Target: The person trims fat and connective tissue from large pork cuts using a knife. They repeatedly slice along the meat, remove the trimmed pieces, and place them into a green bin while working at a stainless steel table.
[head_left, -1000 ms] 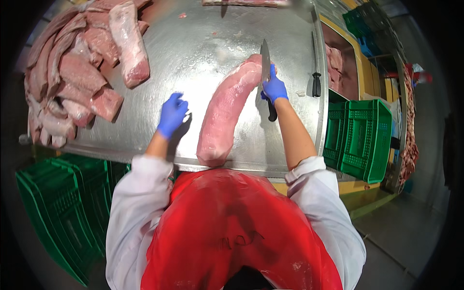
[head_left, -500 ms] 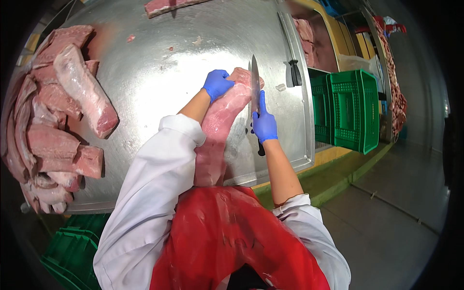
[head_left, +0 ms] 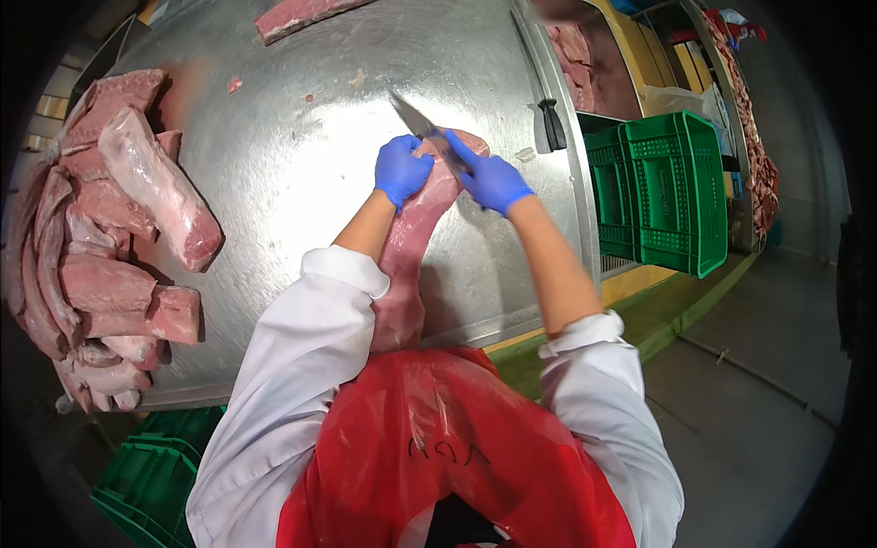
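Observation:
A long strip of pale pink meat (head_left: pixel 416 242) lies lengthwise on the metal table, its near end against my red apron. My left hand (head_left: pixel 400 173), in a blue glove, is closed on the left edge of the meat near its far end. In my right hand (head_left: pixel 493 183), also blue-gloved, is a knife (head_left: pixel 418 121) gripped by its handle. Its blade slants across the meat's far end, with the tip pointing far left beyond my left hand. The handle is mostly hidden by my fingers, and the blade is slightly blurred.
Several cuts of meat (head_left: pixel 110 292) are heaped along the left of the steel table (head_left: pixel 274 164). Another piece (head_left: pixel 306 14) lies at the far edge. A black-handled tool (head_left: pixel 552 126) rests by the right rim. Green crates (head_left: pixel 676 196) stand beyond it; another green crate (head_left: pixel 151 484) sits lower left.
My right hand has swung the knife from the meat's right side to a leftward slant across its far end. My left hand keeps its hold on the meat.

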A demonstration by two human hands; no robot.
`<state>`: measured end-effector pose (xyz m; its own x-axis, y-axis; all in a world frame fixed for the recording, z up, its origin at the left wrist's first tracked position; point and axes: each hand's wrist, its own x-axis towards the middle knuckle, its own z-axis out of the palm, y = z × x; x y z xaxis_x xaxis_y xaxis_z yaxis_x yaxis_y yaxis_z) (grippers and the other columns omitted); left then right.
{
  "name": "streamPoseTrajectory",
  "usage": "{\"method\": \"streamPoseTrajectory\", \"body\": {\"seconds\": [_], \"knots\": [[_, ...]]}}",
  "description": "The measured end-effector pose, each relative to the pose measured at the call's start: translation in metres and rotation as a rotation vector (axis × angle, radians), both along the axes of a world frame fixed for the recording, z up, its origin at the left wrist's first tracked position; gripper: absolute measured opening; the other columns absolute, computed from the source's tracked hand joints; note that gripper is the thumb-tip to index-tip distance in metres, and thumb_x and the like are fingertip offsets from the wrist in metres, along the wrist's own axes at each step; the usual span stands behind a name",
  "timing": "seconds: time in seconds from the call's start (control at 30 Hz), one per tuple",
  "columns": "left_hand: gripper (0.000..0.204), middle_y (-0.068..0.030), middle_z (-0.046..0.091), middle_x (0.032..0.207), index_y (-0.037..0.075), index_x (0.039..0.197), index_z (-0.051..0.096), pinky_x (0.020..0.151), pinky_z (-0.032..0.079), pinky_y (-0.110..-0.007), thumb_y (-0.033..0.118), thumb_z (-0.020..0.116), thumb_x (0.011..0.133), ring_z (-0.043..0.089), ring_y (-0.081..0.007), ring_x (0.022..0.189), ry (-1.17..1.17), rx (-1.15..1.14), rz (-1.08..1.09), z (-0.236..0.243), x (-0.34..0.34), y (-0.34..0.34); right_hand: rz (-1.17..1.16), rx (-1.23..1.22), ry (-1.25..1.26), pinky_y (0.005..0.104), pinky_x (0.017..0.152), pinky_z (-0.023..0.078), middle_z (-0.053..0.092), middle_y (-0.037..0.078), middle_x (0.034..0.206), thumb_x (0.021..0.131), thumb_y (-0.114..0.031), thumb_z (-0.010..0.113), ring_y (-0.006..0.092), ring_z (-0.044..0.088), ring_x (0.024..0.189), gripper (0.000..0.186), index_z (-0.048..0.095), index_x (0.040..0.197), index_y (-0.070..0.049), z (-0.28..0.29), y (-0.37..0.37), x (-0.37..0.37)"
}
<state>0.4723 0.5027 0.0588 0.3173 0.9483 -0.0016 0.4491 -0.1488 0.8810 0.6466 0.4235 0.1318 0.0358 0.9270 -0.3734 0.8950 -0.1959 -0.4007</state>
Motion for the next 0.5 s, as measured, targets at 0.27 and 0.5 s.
{"method": "streamPoseTrajectory", "body": {"seconds": [0.27, 0.5], "knots": [[0.027, -0.0215, 0.068, 0.085, 0.000, 0.085, 0.068, 0.073, 0.053, -0.043, 0.026, 0.069, 0.075, 0.066, -0.0379, 0.078, -0.061, 0.020, -0.023, 0.010, -0.001, -0.012, -0.014, -0.325, 0.325, 0.0373, 0.062, 0.056, 0.067, 0.017, 0.079, 0.096, -0.016, 0.050, 0.0203, 0.063, 0.058, 0.070, 0.024, 0.157, -0.038, 0.052, -0.032, 0.041], [0.024, -0.0179, 0.069, 0.084, 0.001, 0.084, 0.068, 0.070, 0.052, -0.039, 0.023, 0.071, 0.075, 0.066, -0.0310, 0.073, 0.000, -0.073, -0.030, 0.015, -0.009, -0.009, -0.033, -0.419, 0.595, 0.0289, 0.054, 0.053, 0.066, 0.008, 0.087, 0.091, -0.007, 0.055, 0.0128, 0.061, 0.060, 0.077, 0.028, 0.157, -0.038, 0.037, -0.043, 0.069]]}}
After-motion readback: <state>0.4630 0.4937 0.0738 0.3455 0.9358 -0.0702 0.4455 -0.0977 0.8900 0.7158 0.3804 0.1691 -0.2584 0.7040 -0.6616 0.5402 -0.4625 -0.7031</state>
